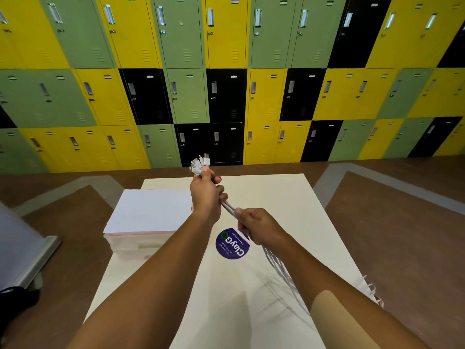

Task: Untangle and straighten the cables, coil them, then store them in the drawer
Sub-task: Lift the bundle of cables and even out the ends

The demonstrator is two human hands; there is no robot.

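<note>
- The left hand [206, 195] was closed around the bundle of white cables [228, 205] just under the connectors [201, 163], which stood out above the fist like a small bouquet. The right hand [260, 229] was closed around the same bundle a little lower, so the short part between the two hands was pulled tight.
- The bundle was held in the air above the white table [276, 197]. Below the right hand the strands went down and spread along the right forearm toward the table's right edge, where the far ends [372, 289] hung over it.
- In my judgement the first risk was at those hanging ends. If the right hand slid down the bundle fast, a hidden knot or crossing could be pulled tighter instead of opened.
- The ends could also catch on the table edge, and a strong pull would then put stress on the plugs.
- The connectors were not all at the same height. If the left grip became loose, one cable could slip out and the coil would be uneven.
- Coiling several cables together could twist them around each other again.
- A white box [151, 210] stood on the table at the left. I could not tell whether it was the drawer, or if it was open; with both hands full, opening it could make the coil fall apart.
</note>
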